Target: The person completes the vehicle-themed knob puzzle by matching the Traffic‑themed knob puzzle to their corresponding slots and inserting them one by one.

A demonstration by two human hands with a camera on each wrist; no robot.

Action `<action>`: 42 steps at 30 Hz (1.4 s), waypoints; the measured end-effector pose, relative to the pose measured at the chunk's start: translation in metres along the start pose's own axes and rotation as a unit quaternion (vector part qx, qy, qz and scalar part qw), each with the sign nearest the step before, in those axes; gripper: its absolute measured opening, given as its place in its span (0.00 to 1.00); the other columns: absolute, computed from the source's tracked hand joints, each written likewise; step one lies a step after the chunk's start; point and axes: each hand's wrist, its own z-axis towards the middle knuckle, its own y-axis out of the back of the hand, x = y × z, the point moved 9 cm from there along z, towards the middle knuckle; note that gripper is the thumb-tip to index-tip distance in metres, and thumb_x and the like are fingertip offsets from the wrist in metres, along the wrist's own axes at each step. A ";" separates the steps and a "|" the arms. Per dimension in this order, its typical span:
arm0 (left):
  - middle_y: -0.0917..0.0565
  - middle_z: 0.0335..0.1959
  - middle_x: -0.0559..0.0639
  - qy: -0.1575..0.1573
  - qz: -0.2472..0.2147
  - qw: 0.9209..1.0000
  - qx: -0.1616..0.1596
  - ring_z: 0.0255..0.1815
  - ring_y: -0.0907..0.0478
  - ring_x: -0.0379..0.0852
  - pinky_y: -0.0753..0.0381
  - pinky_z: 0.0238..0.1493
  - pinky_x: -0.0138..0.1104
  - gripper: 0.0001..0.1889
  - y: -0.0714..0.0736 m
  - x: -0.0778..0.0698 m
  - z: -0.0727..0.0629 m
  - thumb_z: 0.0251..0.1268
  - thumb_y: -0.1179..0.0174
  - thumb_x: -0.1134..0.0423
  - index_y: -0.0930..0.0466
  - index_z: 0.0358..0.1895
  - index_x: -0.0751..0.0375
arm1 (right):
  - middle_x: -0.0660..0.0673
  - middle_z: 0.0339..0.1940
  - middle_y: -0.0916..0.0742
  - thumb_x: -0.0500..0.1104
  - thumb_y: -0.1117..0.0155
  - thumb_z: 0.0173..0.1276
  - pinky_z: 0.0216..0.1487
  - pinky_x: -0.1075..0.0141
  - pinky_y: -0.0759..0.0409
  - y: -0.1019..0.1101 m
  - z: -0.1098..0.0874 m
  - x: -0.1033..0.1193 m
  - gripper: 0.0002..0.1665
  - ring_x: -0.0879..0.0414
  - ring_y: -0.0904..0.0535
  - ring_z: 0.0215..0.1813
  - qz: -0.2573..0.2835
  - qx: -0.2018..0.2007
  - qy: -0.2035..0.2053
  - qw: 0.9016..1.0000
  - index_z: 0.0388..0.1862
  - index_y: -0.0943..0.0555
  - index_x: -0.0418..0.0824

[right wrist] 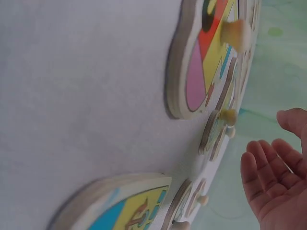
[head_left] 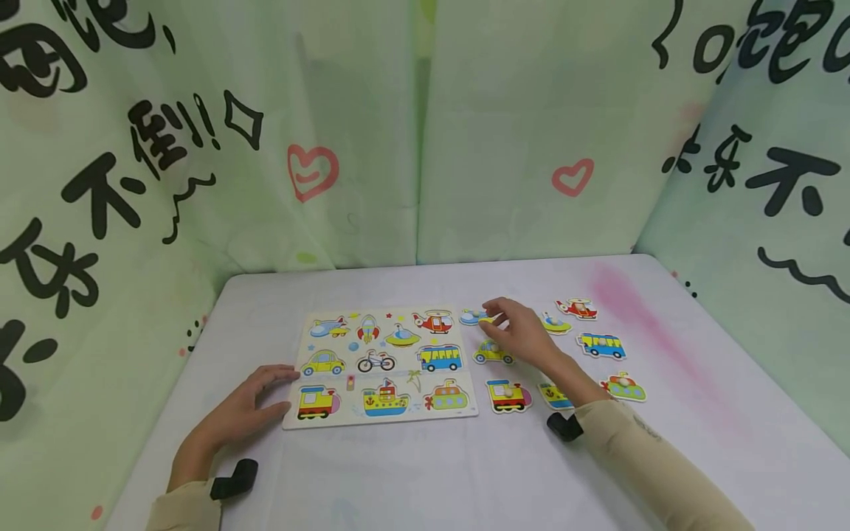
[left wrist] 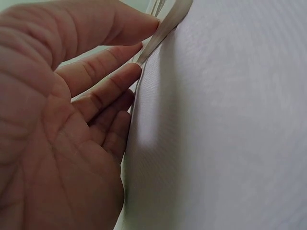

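A flat wooden puzzle board [head_left: 392, 369] with printed vehicle pictures lies on the white-covered table. My left hand [head_left: 232, 409] is at its left edge, thumb and fingers extended; in the left wrist view the fingertips [left wrist: 134, 72] meet the board's edge [left wrist: 165, 33]. Over the loose pieces to the board's right hovers my right hand [head_left: 524, 332], its fingers loosely bent above the airplane piece [head_left: 470, 318]. The yellow car piece [head_left: 490, 352] lies just below that hand. In the right wrist view, the right hand [right wrist: 280, 177] appears to hold nothing.
Loose knobbed pieces lie right of the board: a train [head_left: 508, 397], a ship [head_left: 553, 397] partly under the right forearm, a flying saucer [head_left: 556, 324], a helicopter [head_left: 578, 309], a bus [head_left: 602, 345] and a submarine [head_left: 624, 386]. Printed curtains [head_left: 491, 147] enclose the table [head_left: 398, 479].
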 end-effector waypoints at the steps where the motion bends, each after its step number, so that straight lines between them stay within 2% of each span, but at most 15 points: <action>1: 0.29 0.71 0.62 -0.001 -0.001 1.000 0.000 0.76 0.39 0.68 0.41 0.73 0.67 0.25 0.000 0.000 0.000 0.68 0.33 0.63 0.24 0.66 0.57 | 0.37 0.55 0.14 0.41 0.32 0.72 0.52 0.51 0.16 0.000 0.001 0.000 0.25 0.44 0.17 0.52 0.000 0.002 -0.002 1.000 0.64 0.22 0.34; 11: 0.29 0.71 0.61 0.004 0.003 1.000 0.003 0.76 0.40 0.68 0.41 0.72 0.67 0.25 0.000 -0.002 -0.001 0.68 0.33 0.61 0.24 0.67 0.56 | 0.39 0.51 0.13 0.39 0.30 0.70 0.55 0.52 0.18 -0.007 0.017 -0.004 0.22 0.46 0.17 0.51 -0.008 0.030 -0.008 0.999 0.60 0.20 0.34; 18: 0.29 0.71 0.62 -0.012 0.010 1.000 -0.001 0.75 0.39 0.68 0.40 0.72 0.67 0.25 0.000 -0.003 -0.002 0.67 0.33 0.62 0.23 0.67 0.58 | 0.41 0.45 0.13 0.38 0.30 0.70 0.54 0.52 0.18 -0.011 0.027 -0.004 0.20 0.48 0.18 0.47 -0.004 0.047 0.002 0.999 0.58 0.19 0.32; 32: 0.28 0.70 0.61 -0.030 0.010 0.999 -0.007 0.75 0.38 0.68 0.40 0.72 0.67 0.25 0.001 0.000 -0.001 0.67 0.32 0.64 0.22 0.66 0.59 | 0.43 0.41 0.14 0.40 0.31 0.69 0.51 0.55 0.20 -0.019 0.039 -0.019 0.17 0.50 0.21 0.44 -0.018 0.057 -0.032 0.998 0.55 0.17 0.35; 42: 0.29 0.71 0.60 -0.015 0.009 1.000 -0.001 0.76 0.39 0.68 0.40 0.72 0.67 0.25 0.000 0.001 -0.001 0.67 0.32 0.63 0.23 0.67 0.57 | 0.42 0.40 0.14 0.42 0.29 0.69 0.49 0.57 0.21 -0.024 0.046 -0.021 0.17 0.49 0.22 0.44 -0.024 0.074 -0.041 0.996 0.53 0.17 0.35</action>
